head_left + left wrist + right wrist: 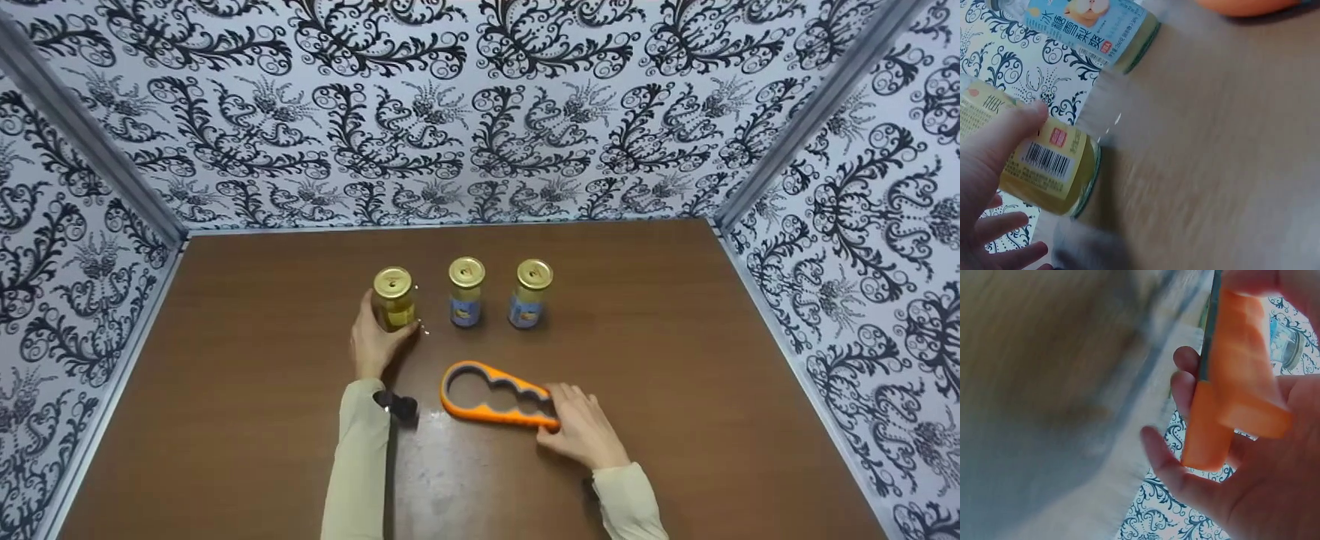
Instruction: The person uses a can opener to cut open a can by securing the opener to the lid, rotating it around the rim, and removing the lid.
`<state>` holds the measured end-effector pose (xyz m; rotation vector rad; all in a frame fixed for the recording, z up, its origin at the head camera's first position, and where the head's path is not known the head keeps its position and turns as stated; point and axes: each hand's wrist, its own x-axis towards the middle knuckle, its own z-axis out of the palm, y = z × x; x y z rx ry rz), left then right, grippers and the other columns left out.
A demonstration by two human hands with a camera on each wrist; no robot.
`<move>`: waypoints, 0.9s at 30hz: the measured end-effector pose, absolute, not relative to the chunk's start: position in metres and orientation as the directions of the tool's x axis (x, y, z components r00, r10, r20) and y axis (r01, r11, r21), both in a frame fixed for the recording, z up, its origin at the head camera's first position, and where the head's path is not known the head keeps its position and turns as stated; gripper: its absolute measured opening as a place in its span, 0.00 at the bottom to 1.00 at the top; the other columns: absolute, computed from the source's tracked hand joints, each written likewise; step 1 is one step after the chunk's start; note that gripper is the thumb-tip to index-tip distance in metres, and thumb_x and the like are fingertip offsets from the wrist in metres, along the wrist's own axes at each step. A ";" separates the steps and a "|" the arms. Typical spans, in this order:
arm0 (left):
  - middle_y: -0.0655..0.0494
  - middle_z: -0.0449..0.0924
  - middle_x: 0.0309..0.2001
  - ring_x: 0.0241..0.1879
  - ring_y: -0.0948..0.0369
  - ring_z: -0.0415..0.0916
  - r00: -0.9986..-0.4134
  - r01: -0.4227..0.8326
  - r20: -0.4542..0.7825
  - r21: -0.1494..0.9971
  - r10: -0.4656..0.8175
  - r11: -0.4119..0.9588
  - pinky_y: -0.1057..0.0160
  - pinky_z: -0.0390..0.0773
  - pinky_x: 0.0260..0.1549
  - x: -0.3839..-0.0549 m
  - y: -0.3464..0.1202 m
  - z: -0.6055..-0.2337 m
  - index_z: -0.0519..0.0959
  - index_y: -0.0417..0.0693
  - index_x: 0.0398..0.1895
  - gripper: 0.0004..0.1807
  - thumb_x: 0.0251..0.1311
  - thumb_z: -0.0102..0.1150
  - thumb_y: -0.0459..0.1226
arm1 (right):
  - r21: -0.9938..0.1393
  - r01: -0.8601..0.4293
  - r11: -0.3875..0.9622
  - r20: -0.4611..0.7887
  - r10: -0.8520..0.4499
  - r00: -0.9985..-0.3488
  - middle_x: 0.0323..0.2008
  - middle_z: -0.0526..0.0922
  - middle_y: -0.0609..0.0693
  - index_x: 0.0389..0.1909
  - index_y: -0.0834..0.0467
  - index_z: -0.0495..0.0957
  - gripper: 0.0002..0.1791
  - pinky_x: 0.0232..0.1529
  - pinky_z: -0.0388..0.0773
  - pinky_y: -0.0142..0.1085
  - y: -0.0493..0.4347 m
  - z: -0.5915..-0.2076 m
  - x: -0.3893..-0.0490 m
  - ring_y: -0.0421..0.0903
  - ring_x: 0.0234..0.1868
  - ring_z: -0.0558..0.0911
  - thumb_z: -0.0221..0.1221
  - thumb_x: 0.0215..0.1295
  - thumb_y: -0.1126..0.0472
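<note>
My left hand (pixel 369 339) is around a glass jar (pixel 394 285) with a gold lid and a yellow label, standing upright on the table. In the left wrist view the thumb presses across that label, and some fingers spread beside the jar's base. My right hand (pixel 585 429) grips the narrow end of an orange multi-size jar opener (pixel 480 413) with a dark inner lining. Its wide ring points left, towards the jars. The right wrist view shows the opener's orange end (pixel 1241 365) between thumb and fingers.
Two more gold-lidded jars with blue labels, a middle jar (pixel 465 309) and a right jar (pixel 526 309), stand beside the held one. Patterned walls (pixel 450 112) enclose the brown table (pixel 225 420) at the back and sides. Small shiny specks lie by the held jar.
</note>
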<state>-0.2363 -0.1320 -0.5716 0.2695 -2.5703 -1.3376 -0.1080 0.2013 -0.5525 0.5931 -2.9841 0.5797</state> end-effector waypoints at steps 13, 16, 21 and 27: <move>0.34 0.70 0.59 0.58 0.41 0.67 -0.954 -0.033 0.073 0.938 -0.291 0.345 0.45 0.62 0.60 -0.240 -0.120 -0.582 0.57 0.40 0.71 0.47 0.45 0.70 0.30 | -0.240 -0.372 0.896 0.159 -0.342 -0.926 0.43 0.77 0.61 0.49 0.68 0.73 0.32 0.41 0.70 0.52 0.202 -0.556 -0.107 0.59 0.46 0.74 0.70 0.46 0.53; 0.35 0.71 0.58 0.60 0.41 0.65 -0.953 -0.061 0.048 0.938 -0.301 0.342 0.44 0.58 0.62 -0.241 -0.118 -0.582 0.60 0.40 0.69 0.44 0.45 0.69 0.29 | -0.232 -0.335 0.913 0.143 -0.309 -0.940 0.42 0.77 0.61 0.46 0.68 0.73 0.32 0.39 0.69 0.52 0.203 -0.559 -0.105 0.59 0.44 0.74 0.73 0.43 0.55; 0.36 0.73 0.56 0.59 0.41 0.67 -0.959 -0.065 0.038 0.935 -0.282 0.349 0.45 0.57 0.63 -0.240 -0.119 -0.581 0.63 0.40 0.65 0.40 0.45 0.69 0.29 | -0.227 -0.282 0.932 0.133 -0.257 -0.957 0.40 0.76 0.59 0.45 0.67 0.73 0.32 0.37 0.68 0.49 0.204 -0.563 -0.102 0.58 0.42 0.73 0.75 0.41 0.57; 0.37 0.76 0.51 0.52 0.42 0.72 -0.966 -0.019 0.073 0.936 -0.247 0.351 0.45 0.67 0.54 -0.234 -0.121 -0.580 0.66 0.40 0.59 0.36 0.42 0.69 0.28 | -0.239 -0.234 0.943 0.166 -0.197 -0.966 0.37 0.75 0.57 0.43 0.66 0.73 0.32 0.33 0.65 0.46 0.206 -0.567 -0.096 0.56 0.40 0.72 0.76 0.38 0.57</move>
